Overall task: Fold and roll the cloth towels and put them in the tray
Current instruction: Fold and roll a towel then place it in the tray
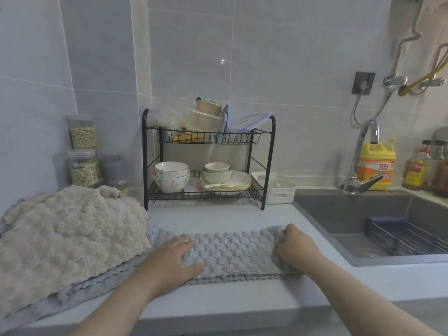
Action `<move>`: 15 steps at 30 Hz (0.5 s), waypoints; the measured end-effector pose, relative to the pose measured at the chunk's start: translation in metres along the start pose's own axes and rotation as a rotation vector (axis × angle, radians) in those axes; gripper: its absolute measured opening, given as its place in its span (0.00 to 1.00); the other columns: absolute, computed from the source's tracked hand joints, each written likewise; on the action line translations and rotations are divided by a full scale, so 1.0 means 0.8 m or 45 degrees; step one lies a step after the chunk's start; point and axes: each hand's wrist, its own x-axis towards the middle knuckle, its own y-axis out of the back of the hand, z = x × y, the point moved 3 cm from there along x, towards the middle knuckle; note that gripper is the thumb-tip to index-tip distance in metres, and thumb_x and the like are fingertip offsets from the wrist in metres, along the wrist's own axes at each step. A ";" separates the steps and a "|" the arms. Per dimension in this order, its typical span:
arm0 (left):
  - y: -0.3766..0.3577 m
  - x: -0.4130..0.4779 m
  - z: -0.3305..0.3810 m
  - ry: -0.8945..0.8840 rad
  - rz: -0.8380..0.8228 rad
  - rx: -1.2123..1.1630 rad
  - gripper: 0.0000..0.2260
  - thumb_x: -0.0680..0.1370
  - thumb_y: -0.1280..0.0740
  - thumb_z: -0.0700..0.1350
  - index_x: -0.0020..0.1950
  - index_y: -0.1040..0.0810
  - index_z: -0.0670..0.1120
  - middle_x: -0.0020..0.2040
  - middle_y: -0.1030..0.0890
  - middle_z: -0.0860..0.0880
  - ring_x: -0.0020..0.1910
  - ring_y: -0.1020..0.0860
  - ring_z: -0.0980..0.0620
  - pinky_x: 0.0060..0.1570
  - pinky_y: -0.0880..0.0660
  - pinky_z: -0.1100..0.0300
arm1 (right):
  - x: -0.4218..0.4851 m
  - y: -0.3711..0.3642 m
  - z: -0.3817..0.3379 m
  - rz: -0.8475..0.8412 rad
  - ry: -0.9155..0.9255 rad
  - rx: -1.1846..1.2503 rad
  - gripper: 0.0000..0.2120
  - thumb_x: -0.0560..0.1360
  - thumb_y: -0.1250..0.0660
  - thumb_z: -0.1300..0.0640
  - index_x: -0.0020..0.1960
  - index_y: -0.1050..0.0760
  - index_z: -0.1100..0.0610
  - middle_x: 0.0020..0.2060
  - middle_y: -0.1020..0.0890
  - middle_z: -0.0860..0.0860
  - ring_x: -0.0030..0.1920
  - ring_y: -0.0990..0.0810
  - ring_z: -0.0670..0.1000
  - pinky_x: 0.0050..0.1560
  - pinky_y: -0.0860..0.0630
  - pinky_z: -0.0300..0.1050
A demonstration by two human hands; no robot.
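Observation:
A grey waffle-textured towel (232,253), folded into a long strip, lies across the white counter (218,219) in front of me. My left hand (177,257) rests flat on its left part, fingers spread. My right hand (297,248) grips the strip's right end, with the fingers curled into the cloth. A heap of beige fluffy towels (70,236) lies to the left, on top of more grey cloth (101,284). The white tray (278,187) stands at the back, right of the dish rack.
A black two-tier dish rack (208,161) with bowls and plates stands at the back centre. Clear jars (83,151) are stacked at the back left. The sink (378,224) with a dark wire basket, a tap (361,161) and a yellow detergent bottle (377,163) lie to the right.

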 end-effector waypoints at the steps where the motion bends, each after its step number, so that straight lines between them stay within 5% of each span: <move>1: 0.001 -0.002 0.002 -0.005 0.001 0.009 0.36 0.72 0.42 0.71 0.77 0.45 0.59 0.78 0.51 0.59 0.77 0.52 0.57 0.74 0.53 0.54 | 0.002 0.002 0.001 -0.005 -0.012 0.122 0.08 0.75 0.42 0.58 0.53 0.34 0.60 0.45 0.22 0.55 0.44 0.24 0.56 0.44 0.27 0.47; 7: 0.011 0.009 0.066 -0.156 0.190 -0.073 0.23 0.80 0.43 0.57 0.75 0.39 0.55 0.77 0.43 0.59 0.76 0.48 0.59 0.72 0.55 0.63 | 0.000 -0.001 0.012 -0.107 -0.134 0.548 0.21 0.74 0.41 0.55 0.65 0.40 0.53 0.44 0.18 0.56 0.38 0.20 0.58 0.32 0.26 0.45; 12: -0.024 0.034 0.113 -0.243 -0.207 0.218 0.36 0.74 0.42 0.68 0.78 0.50 0.56 0.79 0.52 0.54 0.78 0.54 0.53 0.74 0.58 0.54 | -0.008 0.004 0.023 -0.076 -0.154 0.762 0.21 0.75 0.41 0.63 0.67 0.36 0.54 0.38 0.20 0.54 0.29 0.26 0.52 0.27 0.32 0.40; 15: -0.036 0.035 0.108 -0.233 -0.254 0.347 0.45 0.68 0.45 0.75 0.78 0.57 0.57 0.79 0.59 0.54 0.77 0.60 0.52 0.74 0.63 0.52 | -0.006 0.010 0.028 -0.074 -0.203 0.954 0.22 0.73 0.38 0.68 0.65 0.33 0.54 0.37 0.22 0.56 0.27 0.29 0.52 0.26 0.34 0.40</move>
